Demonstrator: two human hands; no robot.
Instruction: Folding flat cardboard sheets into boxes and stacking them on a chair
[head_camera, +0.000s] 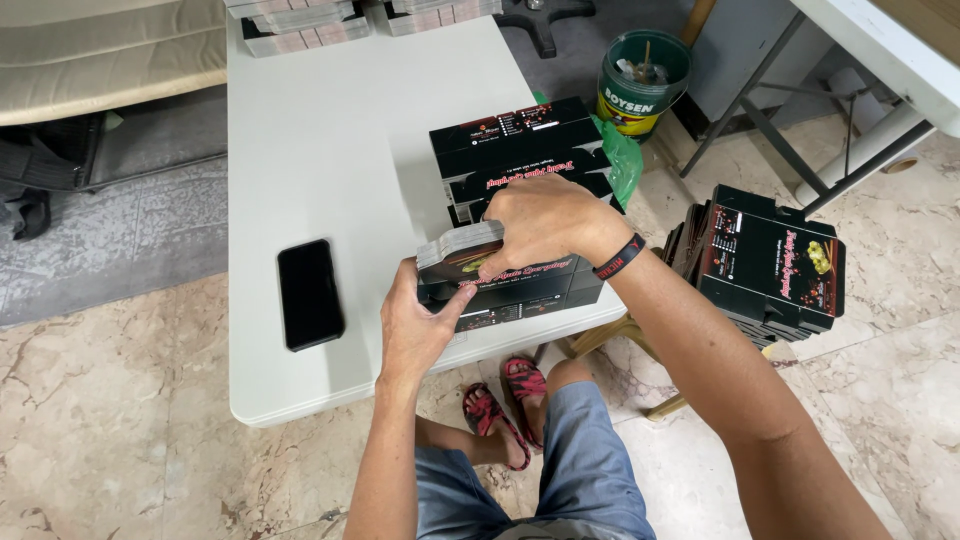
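A black printed cardboard box (520, 290) sits at the near edge of the white table (330, 150). My left hand (420, 325) grips its left end, thumb against the front face. My right hand (545, 220) presses down on its top, fingers over a stack of flat grey-edged cards (458, 243) at the box's left. A black wristband circles my right wrist. Behind it stand two more stacked black boxes (515, 145).
A black phone (309, 293) lies on the table to the left. Stacks of flat printed sheets (300, 25) sit at the table's far end. A green paint bucket (640, 80) and a pile of black boxes (770, 265) are on the floor at right.
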